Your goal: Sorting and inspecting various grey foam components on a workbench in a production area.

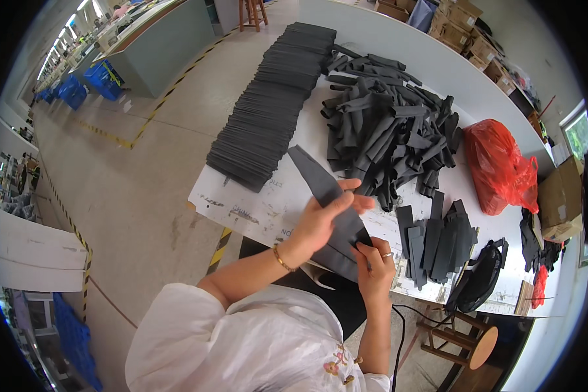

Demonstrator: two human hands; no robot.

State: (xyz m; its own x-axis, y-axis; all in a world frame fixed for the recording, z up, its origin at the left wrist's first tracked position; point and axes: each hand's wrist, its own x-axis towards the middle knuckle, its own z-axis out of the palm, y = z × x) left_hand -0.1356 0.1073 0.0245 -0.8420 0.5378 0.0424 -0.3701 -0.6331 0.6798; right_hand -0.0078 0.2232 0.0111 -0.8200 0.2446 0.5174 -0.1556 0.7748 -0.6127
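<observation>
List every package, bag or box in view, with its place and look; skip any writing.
Red plastic bag: on the table's right side, crumpled and bulging.
Cardboard boxes: stacked beyond the table's far edge, brown.
Cardboard box: right of the table, brown.
Blue crates: far left floor.

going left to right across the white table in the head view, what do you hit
long stack of flat dark sheets → pile of rolled dark sleeves → red plastic bag → cardboard box

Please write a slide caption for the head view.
Both hands hold a long dark flat strip over a white table.
</observation>
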